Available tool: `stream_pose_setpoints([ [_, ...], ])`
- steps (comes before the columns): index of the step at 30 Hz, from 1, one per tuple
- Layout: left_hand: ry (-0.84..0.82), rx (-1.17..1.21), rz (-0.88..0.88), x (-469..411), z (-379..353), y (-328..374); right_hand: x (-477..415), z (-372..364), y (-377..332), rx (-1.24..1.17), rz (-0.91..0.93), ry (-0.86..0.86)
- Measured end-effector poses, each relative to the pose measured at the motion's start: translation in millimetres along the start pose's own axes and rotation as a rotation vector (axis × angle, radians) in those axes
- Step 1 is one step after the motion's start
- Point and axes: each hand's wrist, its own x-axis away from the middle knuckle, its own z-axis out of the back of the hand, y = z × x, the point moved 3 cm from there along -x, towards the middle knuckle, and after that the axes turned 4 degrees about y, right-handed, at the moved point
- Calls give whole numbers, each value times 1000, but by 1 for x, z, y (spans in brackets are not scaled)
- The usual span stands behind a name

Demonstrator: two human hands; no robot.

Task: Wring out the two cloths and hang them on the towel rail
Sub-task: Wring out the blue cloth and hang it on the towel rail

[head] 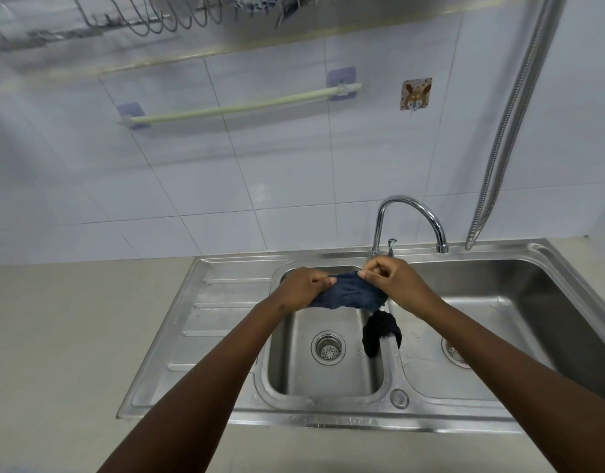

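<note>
Blue cloth [345, 293] held stretched above small basin [325, 377]; left hand [302, 288] grip and right hand [393, 283] grip each pinched on one end. Second cloth [381, 332] draped over divider. Rail [239, 105] bare, well apart. Risks: loose pinch drops cloth into basin; incomplete wringing drips onto tabletop [55, 353] in transit.

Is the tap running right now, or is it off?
Off, it seems. No stream falls from the tap's spout, though both hands hold a blue cloth over the sink.
</note>
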Motion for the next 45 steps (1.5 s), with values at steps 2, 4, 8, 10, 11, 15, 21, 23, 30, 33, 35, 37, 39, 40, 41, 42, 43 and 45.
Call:
stream_pose_setpoints([
  [2,35,104,22,1,6,5,-4,2,-2,56,29,-45],
  [4,55,125,7,0,13,10,-6,6,-1,137,40,-122],
  [8,123,120,-46,-2,25,22,-13,15,2,356,53,-293],
  [10,146,122,-38,-3,28,27,-18,20,1,440,82,-342],
  [11,165,114,-27,-3,31,28,-20,23,0,466,88,-356],
  [15,297,38,8,-6,50,22,-27,47,3,512,69,-348],
  [21,-50,-220,25,0,74,17,-18,70,-12,545,51,-372],
  [23,-53,-277,70,4,80,14,-14,69,-20,537,113,-276],
  [30,381,-518,211,21,76,2,-13,47,-9,501,152,30],
  [33,719,-423,166,38,71,6,-12,50,-9,445,195,152],
  [35,754,-369,152,46,61,4,-9,48,-12,425,237,140],
  [37,748,-345,186,53,53,-7,-5,46,-13,445,257,129],
  [39,789,-338,187,59,51,-16,-1,45,-12,443,278,179],
  [40,824,-314,177,63,52,-17,0,42,-11,429,290,203],
  [41,853,-296,176,65,52,-16,1,39,-11,416,296,227],
  [42,870,-285,181,67,53,-15,1,36,-11,418,288,243],
  [43,887,-275,199,68,55,-16,0,32,-12,436,278,229],
  [45,913,-281,232,71,63,-23,-5,23,-14,520,244,149],
])
